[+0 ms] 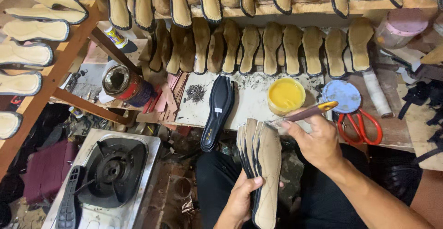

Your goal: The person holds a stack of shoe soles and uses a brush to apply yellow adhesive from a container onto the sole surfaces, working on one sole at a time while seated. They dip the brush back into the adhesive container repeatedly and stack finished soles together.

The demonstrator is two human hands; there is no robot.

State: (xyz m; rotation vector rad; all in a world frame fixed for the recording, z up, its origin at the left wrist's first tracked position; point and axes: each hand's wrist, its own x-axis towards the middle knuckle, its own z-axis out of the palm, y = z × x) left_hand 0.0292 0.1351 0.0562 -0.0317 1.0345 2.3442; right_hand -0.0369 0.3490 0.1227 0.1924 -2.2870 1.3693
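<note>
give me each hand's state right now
left hand: closed, holding a stack of tan insoles
right hand: closed, holding a yellow-tipped brush

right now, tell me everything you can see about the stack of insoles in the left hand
The stack of insoles is a fanned bundle of flat, foot-shaped pieces, tan like board or leather on the faces, with dark edging along the rims. It stands roughly upright over the person's lap, toes up, the front piece facing the camera with a thin line drawn down it. The left hand grips it from below, thumb across the lower front. The right hand holds a yellow-handled brush whose tip meets the stack's top edge.
</note>
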